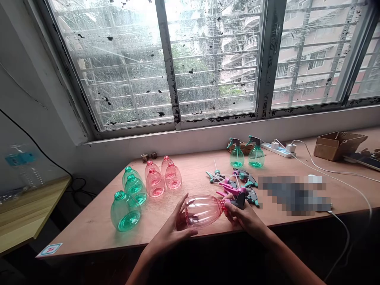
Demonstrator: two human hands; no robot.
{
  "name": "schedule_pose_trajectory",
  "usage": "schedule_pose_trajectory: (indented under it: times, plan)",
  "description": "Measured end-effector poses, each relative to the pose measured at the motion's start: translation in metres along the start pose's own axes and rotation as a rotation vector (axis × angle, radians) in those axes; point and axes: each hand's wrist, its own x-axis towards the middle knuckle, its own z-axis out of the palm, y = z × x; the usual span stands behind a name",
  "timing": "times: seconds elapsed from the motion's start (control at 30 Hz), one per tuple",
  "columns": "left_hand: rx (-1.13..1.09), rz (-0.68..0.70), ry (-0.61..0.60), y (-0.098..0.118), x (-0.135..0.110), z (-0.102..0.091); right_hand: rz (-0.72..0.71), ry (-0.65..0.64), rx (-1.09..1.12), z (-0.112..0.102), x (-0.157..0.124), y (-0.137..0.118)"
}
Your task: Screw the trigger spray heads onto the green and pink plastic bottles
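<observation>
Head view: we look from the wearer's head, above the near edge of the counter (89, 235), with both forearms (145, 261) reaching in from the near side.
Facing: forward and down, across the counter to the windows (213, 71) on its far side.
Range: the forearms come closest to us; the left grip (170, 229), pink bottle (204, 211) and right grip (245, 215) lie just past them, near the middle.
Left side: we take in a pale wall (35, 91).
Right side: we reach past a cardboard box (328, 148), and the counter runs out of view.
Slant: the counter's near edge climbs rightward.
</observation>
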Motion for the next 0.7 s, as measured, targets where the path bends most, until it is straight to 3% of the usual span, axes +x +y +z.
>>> schedule_pose_trajectory:
  times: [0.23, 0.43, 0.7]
  plan:
    - [-0.052, 0.03, 0.0, -0.002, 0.0003, -0.0012, -0.007, -0.017, -0.009, 0.0016, 0.0, -0.0031]
    - [0.033, -0.038, -0.013, 0.0022, -0.0005, -0.0013, -0.008, -0.033, -0.012, 0.003, -0.0004, -0.0048]
    - [-0.011, 0.036, -0.026, -0.0029, 0.0025, -0.002, -0.009, -0.027, 0.003, 0.0004, 0.0007, -0.0017]
